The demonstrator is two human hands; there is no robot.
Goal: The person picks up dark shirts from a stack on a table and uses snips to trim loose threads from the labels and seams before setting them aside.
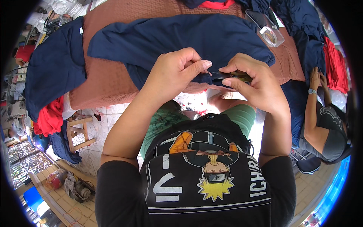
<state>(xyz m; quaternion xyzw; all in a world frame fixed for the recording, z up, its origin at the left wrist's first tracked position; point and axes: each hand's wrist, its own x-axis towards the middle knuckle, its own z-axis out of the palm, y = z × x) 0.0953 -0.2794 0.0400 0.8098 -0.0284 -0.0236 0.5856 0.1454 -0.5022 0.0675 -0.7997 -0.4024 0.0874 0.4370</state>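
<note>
A navy blue garment (177, 38) lies spread over the brown-covered table in front of me, with its near edge hanging toward my lap. My left hand (172, 73) pinches a bit of that garment at the near edge between thumb and fingers. In my right hand (255, 81) are small thread snips (244, 76) with yellowish handles, held between thumb and fingers. Their dark blades point left, close to the cloth by my left fingertips. Whether the blades touch the fabric I cannot tell.
Another navy garment (56, 68) drapes over the table's left end, above red cloth (51, 117). A clear plastic box (273, 37) stands at the back right of the brown tablecloth (102, 89). On the right, a co-worker's hands (315, 79) rest by dark fabric. A wooden stool (81, 132) is at left.
</note>
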